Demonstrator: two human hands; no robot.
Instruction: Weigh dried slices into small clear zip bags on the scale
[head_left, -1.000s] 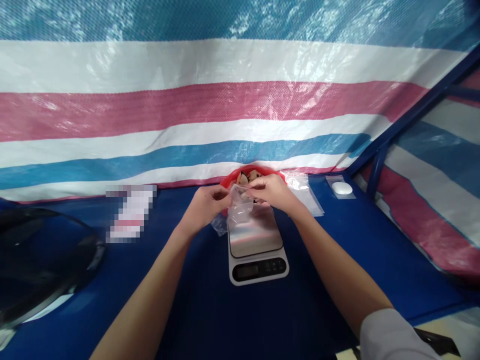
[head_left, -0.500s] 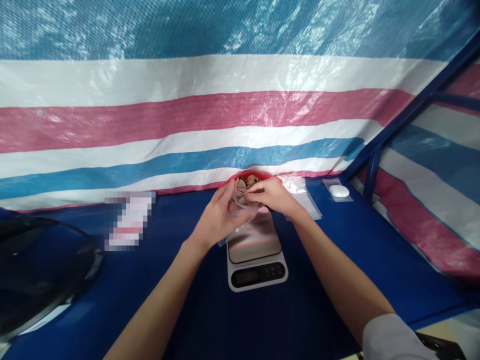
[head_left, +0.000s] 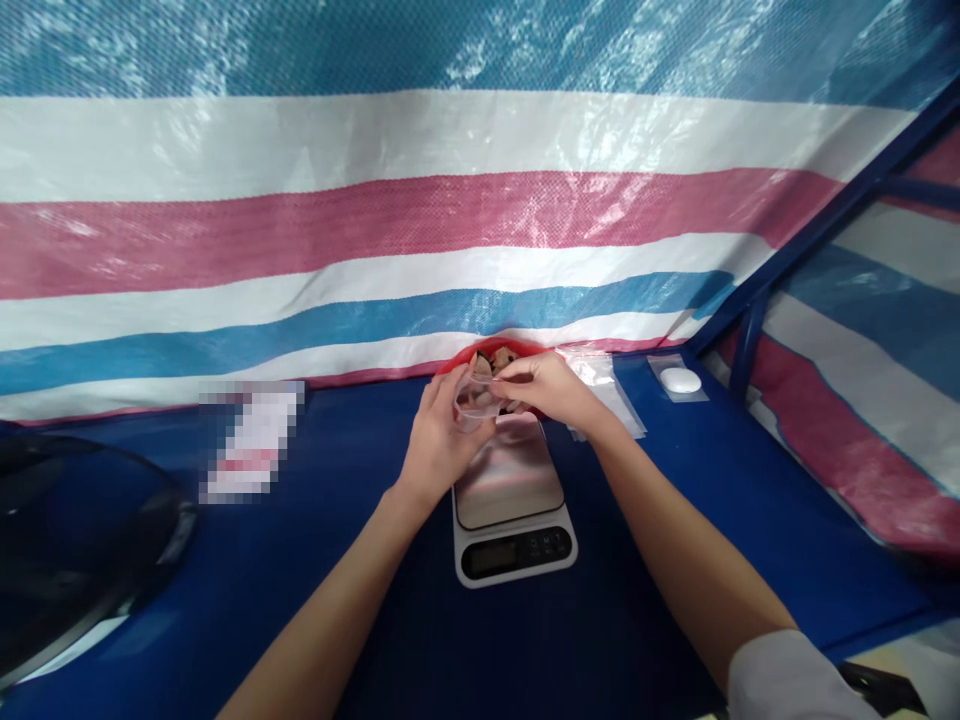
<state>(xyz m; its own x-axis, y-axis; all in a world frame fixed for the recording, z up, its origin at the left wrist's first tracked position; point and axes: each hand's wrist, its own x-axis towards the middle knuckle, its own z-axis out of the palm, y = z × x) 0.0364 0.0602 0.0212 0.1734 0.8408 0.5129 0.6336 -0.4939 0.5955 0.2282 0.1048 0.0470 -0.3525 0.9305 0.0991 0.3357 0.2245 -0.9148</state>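
My left hand (head_left: 439, 435) is curled around a clear plastic bag (head_left: 476, 402), whose mouth is spread into a round opening. At the far side of that opening, my right hand (head_left: 551, 385) pinches the edge with thumb and fingertips. Both hands are above the back end of a white kitchen scale (head_left: 510, 480) with a shiny metal plate. The scale's display looks dark. Just behind the hands sits a red bowl (head_left: 454, 357) holding several light brown chunks (head_left: 504, 358), partly covered by the fingers and the bag.
Flat clear bags (head_left: 611, 395) lie right of the bowl. Farther right, a small bag (head_left: 681, 380) holds a white oval thing. A blurred-out printed paper (head_left: 247, 445) and a large dark round object (head_left: 82, 540) are on the left. Striped tarp (head_left: 375, 230) walls the blue table's back.
The bag's mouth has opened wider and rounder between my hands. My left hand has turned slightly and moved a little right; my right hand stays at the rim.
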